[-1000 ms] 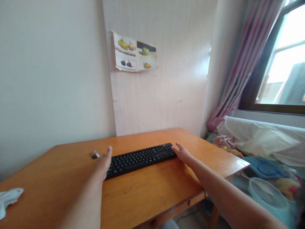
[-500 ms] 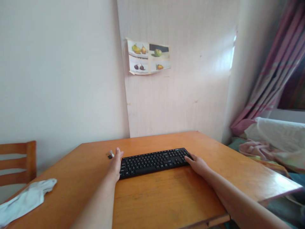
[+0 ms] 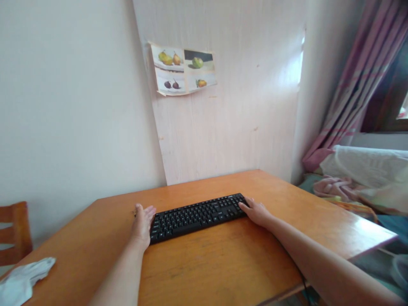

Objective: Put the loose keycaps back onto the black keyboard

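A black keyboard (image 3: 199, 219) lies on the orange-brown wooden table (image 3: 204, 272), its right end slightly farther from me. My left hand (image 3: 142, 225) stands on edge at the keyboard's left end, palm against it, fingers stretched out and pointing away. Around the right end is my right hand (image 3: 257, 211), thumb lying over the top of the keys and the other fingers along the far side edge. A tiny item beyond my left hand is mostly hidden by it.
A crumpled white cloth (image 3: 27, 280) lies at the table's left, near a wooden chair (image 3: 15, 231). Fruit pictures (image 3: 185, 70) hang on the pale board behind. Heaped bedding (image 3: 366, 178) and a pink curtain (image 3: 341, 85) are at the right. A dark cable (image 3: 304, 282) hangs at the front edge.
My right hand has gone from beside the keyboard's right end to having its thumb over it. My left fingers have spread forward, now covering the small items there. The camera view has swung about.
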Demonstrator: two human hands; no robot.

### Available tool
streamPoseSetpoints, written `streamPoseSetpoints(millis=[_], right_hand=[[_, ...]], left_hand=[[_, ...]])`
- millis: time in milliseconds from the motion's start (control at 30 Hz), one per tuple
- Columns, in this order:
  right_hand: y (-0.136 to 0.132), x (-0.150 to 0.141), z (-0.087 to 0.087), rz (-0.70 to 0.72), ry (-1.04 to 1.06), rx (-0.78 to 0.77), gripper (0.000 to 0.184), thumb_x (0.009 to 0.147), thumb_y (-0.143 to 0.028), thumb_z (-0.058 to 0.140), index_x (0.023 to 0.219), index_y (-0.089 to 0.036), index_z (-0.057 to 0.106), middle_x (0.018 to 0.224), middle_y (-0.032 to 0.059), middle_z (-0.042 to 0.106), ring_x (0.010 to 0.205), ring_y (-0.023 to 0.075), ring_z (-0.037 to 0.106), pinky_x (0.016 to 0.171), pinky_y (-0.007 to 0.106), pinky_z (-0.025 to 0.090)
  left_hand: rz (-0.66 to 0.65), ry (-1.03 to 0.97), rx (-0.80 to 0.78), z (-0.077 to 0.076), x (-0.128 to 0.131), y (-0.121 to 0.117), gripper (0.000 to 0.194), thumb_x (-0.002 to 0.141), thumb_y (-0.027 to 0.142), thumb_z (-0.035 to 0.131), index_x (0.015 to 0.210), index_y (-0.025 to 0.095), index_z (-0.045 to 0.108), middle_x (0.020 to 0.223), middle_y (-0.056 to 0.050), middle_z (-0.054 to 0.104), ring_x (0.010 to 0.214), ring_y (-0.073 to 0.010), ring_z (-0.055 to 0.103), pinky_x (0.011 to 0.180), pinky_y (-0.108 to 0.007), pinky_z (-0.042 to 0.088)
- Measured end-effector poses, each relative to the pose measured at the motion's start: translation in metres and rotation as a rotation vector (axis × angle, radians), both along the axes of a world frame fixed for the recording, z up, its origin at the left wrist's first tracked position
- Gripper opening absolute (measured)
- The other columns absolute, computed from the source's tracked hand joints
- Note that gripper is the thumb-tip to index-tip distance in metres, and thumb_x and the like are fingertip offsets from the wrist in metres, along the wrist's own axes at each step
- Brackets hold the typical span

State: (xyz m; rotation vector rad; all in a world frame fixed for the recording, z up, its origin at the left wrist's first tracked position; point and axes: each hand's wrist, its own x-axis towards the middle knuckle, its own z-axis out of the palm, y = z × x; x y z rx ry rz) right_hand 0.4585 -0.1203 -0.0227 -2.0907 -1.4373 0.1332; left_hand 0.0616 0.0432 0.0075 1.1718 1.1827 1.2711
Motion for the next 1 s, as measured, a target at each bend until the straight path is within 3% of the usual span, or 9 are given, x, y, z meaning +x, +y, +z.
streamPoseSetpoints(millis=[133, 267, 600, 1000], right_hand=[[0.001, -0.007, -0.003, -0.024, -0.011, -0.061, 0.067, 0.092, -0.057, 0.037, 0.141, -0.013, 0.043, 0.147, 0.0163, 0.043, 0.140, 0.0321, 0.030, 0.113, 0.050, 0.018], [0.000, -0.012, -0.002, -0.042, -0.072, -0.124, 0.080, 0.089, -0.063, 0.035, 0.146, -0.008, 0.033, 0.152, 0.0185, 0.033, 0.143, 0.0324, 0.021, 0.114, 0.048, 0.014], [-0.002, -0.021, 0.003, -0.068, -0.105, -0.163, 0.086, 0.089, -0.068, 0.027, 0.148, -0.005, 0.029, 0.153, 0.0188, 0.032, 0.143, 0.0330, 0.021, 0.114, 0.048, 0.016], [-0.006, -0.017, -0.011, -0.048, -0.126, -0.099, 0.089, 0.088, -0.069, 0.025, 0.148, -0.003, 0.031, 0.151, 0.0201, 0.036, 0.142, 0.0345, 0.025, 0.115, 0.049, 0.020]], left_hand=[[-0.012, -0.093, 0.007, 0.000, -0.001, -0.002, 0.089, 0.088, 0.071, 0.012, 0.136, 0.006, 0.049, 0.138, -0.023, 0.052, 0.132, -0.0232, 0.047, 0.114, -0.036, 0.029], [-0.023, -0.113, -0.006, 0.002, -0.002, -0.006, 0.083, 0.090, 0.069, 0.019, 0.129, 0.006, 0.056, 0.136, -0.023, 0.054, 0.133, -0.0233, 0.046, 0.117, -0.037, 0.023], [-0.035, -0.062, -0.014, 0.004, -0.004, -0.012, 0.084, 0.088, 0.072, 0.021, 0.130, 0.007, 0.055, 0.138, -0.020, 0.053, 0.135, -0.0215, 0.043, 0.118, -0.034, 0.020], [-0.002, -0.033, -0.030, 0.005, -0.004, -0.015, 0.078, 0.089, 0.070, 0.019, 0.125, 0.012, 0.059, 0.134, -0.019, 0.058, 0.133, -0.0220, 0.045, 0.117, -0.037, 0.023]])
